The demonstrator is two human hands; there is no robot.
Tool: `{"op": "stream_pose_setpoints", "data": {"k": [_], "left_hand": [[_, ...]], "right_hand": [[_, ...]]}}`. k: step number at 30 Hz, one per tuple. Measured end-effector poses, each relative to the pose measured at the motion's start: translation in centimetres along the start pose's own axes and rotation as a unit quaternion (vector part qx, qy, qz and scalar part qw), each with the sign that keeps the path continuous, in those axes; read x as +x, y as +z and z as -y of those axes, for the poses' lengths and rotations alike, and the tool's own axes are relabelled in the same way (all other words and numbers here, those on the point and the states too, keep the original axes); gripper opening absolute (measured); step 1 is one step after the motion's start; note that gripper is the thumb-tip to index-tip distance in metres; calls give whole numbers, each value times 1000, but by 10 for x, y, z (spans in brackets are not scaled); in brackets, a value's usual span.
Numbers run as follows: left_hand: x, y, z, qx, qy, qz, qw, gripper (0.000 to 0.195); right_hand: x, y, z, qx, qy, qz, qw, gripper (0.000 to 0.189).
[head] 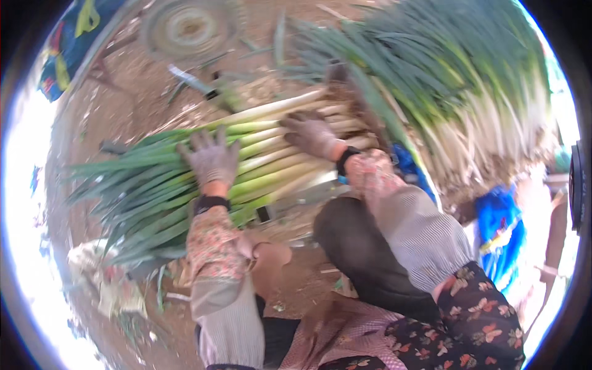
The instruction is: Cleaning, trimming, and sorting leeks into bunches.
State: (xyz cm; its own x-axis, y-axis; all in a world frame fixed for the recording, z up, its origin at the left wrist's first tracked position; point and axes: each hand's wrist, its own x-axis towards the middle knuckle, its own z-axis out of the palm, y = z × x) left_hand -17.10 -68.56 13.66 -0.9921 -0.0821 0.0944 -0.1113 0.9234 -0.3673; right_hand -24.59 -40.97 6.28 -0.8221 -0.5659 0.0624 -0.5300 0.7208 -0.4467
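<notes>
A layer of long green onions (259, 152) lies crosswise in front of me, leafy tops to the left and roots to the right. My left hand (210, 159), in a thin grey glove, rests on the green part with its fingers spread. Over the pale stems lies my gloved right hand (309, 132), palm down, fingers somewhat apart and touching the stalks. Neither hand is closed around a stalk. Beside the root ends stands a dark upright plate or board (370, 104). Under the near side of the stalks, a grey support edge (319, 190) shows.
A large heap of green onions (430, 78) fills the upper right. A blurred wheel-like object (189, 27) is on the dirt floor (115, 101) at the top. Blue plastic (502, 231) lies at the right, and a crumpled sack (115, 286) at lower left. My dark-trousered knee (351, 236) is close below.
</notes>
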Motion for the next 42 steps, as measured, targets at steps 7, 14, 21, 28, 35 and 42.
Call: {"op": "stream_pose_setpoints", "data": {"k": [7, 14, 21, 28, 35, 42], "left_hand": [[-17, 10, 10, 93, -30, 2, 995, 61], [0, 41, -29, 143, 19, -64, 987, 59], [17, 63, -54, 182, 46, -52, 981, 61], [20, 72, -39, 197, 47, -45, 978, 62], [32, 71, -54, 176, 52, -32, 982, 61], [36, 77, -51, 167, 63, -52, 983, 60]], "right_hand": [[-121, -157, 21, 170, -65, -170, 968, 29], [-320, -129, -260, -11, 435, -26, 900, 46], [-427, 16, -383, -24, 579, 16, 815, 34], [-360, 24, -381, 3, 461, 195, 866, 30], [-251, -16, -453, -75, 523, 12, 849, 39], [-211, -8, -469, 12, 505, 167, 847, 70]]}}
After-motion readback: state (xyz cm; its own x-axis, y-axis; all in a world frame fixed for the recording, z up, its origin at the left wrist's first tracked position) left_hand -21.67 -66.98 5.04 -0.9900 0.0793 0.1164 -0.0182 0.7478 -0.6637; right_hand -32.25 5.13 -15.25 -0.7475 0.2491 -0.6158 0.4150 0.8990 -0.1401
